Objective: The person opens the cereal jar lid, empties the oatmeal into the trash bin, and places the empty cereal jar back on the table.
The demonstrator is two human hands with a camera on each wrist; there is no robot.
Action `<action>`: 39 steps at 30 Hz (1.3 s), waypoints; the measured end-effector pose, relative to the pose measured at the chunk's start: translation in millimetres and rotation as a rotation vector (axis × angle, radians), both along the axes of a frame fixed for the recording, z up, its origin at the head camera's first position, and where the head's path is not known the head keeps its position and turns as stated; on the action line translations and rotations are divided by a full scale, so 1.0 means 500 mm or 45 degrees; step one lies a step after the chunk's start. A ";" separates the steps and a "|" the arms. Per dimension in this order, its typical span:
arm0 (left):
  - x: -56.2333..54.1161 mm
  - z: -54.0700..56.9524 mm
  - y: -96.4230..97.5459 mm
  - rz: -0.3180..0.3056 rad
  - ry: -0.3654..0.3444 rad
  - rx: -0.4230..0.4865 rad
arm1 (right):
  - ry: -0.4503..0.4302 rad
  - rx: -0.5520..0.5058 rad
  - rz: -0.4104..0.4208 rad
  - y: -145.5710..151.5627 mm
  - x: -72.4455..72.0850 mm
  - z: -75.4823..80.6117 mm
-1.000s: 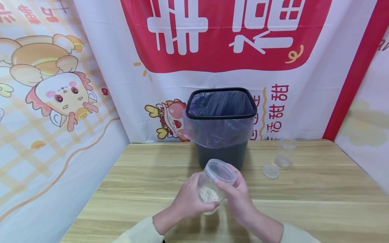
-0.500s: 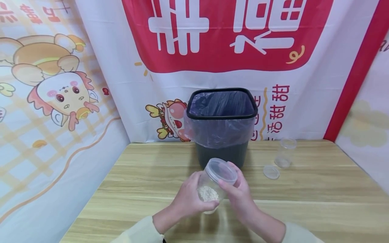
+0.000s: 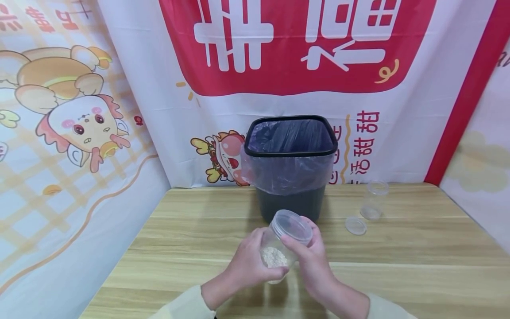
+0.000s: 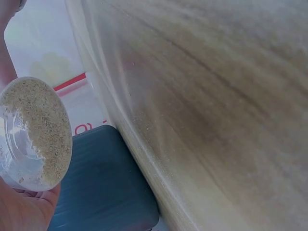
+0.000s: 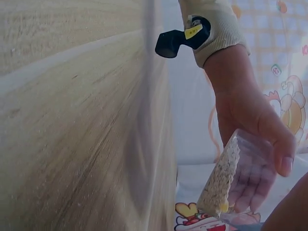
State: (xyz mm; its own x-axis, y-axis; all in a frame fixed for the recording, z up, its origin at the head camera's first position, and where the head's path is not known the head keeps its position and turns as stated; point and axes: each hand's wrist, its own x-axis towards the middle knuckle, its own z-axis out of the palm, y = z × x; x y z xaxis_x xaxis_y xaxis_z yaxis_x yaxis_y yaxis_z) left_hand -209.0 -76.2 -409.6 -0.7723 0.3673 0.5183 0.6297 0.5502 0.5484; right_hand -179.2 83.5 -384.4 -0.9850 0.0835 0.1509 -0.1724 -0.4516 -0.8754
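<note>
A clear plastic jar [image 3: 269, 239] is tilted above the table, its capped end up and leaning right. Pale, flaky grains [image 3: 273, 258] lie in its lower part; the left wrist view shows them against the jar's round bottom [image 4: 19, 144]. My left hand [image 3: 248, 260] grips the jar's body from the left, thumb across the front. My right hand [image 3: 312, 257] holds the translucent screw lid [image 3: 294, 227] at the rim, thumb on the near side and fingers round the far side. Whether the lid is loose cannot be seen.
Behind the hands stands a dark bin [image 3: 291, 204] lined with a thin plastic bag [image 3: 287, 175]. At the right rear of the wooden table [image 3: 191, 230] are another clear jar [image 3: 372, 206], without a lid on it, and a flat clear lid [image 3: 355, 225]. Printed cloth hangs round the table.
Both hands and the jar have shifted very slightly downward. The right thumb has moved left along the lid's rim since half a second ago. The bin and the second jar stay put.
</note>
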 end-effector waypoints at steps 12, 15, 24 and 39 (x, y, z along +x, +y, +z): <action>-0.001 -0.002 -0.004 -0.016 -0.045 0.011 | 0.177 0.010 0.080 0.038 -0.019 0.004; -0.001 -0.002 -0.006 -0.011 -0.049 0.004 | 0.189 0.014 0.075 0.049 -0.023 0.012; -0.001 -0.002 -0.011 0.009 -0.095 0.003 | 0.206 0.052 0.044 0.081 -0.038 0.027; -0.002 -0.002 -0.018 0.057 -0.192 0.016 | 0.191 0.103 -0.064 0.133 -0.053 0.025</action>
State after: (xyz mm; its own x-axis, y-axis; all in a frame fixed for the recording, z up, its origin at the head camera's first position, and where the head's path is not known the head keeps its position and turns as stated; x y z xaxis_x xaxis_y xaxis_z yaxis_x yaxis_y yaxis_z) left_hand -209.8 -85.2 -410.7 -0.8573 0.3252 0.3992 0.5146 0.5685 0.6419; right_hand -205.5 149.9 -371.8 -0.9458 0.1135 0.3042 -0.3244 -0.3680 -0.8714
